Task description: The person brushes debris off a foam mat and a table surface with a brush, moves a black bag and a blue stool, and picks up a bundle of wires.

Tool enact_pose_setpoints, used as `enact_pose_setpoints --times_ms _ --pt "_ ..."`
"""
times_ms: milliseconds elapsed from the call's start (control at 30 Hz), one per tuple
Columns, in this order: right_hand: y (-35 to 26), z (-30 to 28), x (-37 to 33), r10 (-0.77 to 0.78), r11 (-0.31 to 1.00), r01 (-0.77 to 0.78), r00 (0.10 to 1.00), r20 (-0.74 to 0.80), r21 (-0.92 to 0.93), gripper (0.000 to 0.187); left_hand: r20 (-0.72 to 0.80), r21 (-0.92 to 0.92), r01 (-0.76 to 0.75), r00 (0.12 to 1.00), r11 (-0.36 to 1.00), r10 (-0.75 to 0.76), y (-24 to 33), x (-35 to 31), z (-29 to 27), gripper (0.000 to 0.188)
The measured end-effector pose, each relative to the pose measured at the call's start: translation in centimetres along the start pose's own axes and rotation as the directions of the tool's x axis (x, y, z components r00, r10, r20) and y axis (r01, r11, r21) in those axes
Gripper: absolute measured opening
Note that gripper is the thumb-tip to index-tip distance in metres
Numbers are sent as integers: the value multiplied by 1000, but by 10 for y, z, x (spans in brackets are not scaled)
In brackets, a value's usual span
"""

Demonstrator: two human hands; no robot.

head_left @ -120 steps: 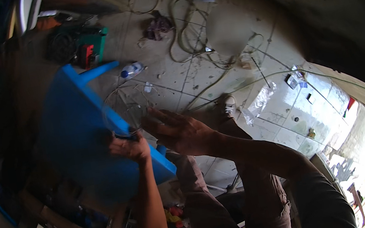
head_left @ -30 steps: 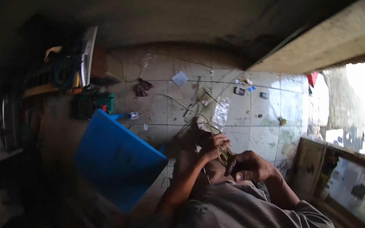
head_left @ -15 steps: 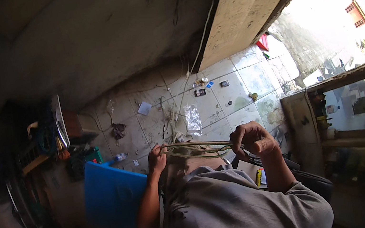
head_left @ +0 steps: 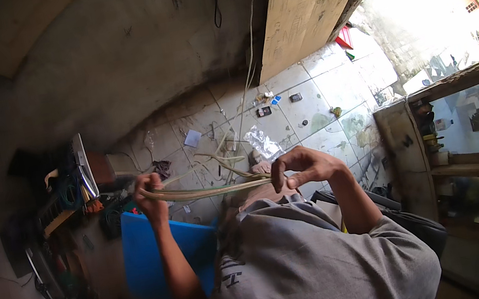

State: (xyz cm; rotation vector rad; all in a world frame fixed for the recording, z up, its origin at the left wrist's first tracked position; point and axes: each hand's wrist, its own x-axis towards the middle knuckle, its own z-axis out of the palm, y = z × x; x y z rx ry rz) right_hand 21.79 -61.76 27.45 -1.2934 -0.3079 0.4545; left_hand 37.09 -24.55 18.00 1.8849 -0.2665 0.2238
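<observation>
Several pale, slightly greenish strands of electrical cable [head_left: 214, 190] stretch nearly level across my front, between my two hands. My left hand [head_left: 153, 199], above the blue plastic surface, is closed around their left end. At the other end my right hand [head_left: 309, 166] has its fingers curled about the strands, with thumb and forefinger bent toward each other; part of the grip is hidden. Loose cable ends [head_left: 219, 158] curve up and away from the bundle, over the tiled floor.
Close by on the left stands a blue plastic chair or stool [head_left: 165, 257]. On the tiled floor [head_left: 324, 88] lie a clear plastic wrapper [head_left: 262, 142], a white paper square [head_left: 192, 138] and small dark parts. A glass-fronted cabinet [head_left: 471, 130] is at right; a cluttered shelf [head_left: 65, 204] at left.
My left hand has moved left and slightly up, and my right hand a little left, so the cable spans wider. Loose cable ends now stick out above the bundle. The view has shifted slightly.
</observation>
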Motion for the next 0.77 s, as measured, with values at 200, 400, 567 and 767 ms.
enact_pose_setpoints --times_ms 200,400,567,767 --pt "40 -70 25 196 966 -200 980 -35 -164 26 11 203 -125 992 971 125 62 43 -6 31" --pt "60 -244 55 254 967 -225 855 -452 118 47 -51 442 -36 997 896 65 91 66 1 21" --pt "95 -459 135 -40 964 -211 479 -877 -160 85 -282 448 263 949 854 -144 97 78 5 29" --pt "125 -580 263 -141 934 -119 740 -657 -335 84 -543 369 477 807 798 -232 137 73 1 35"
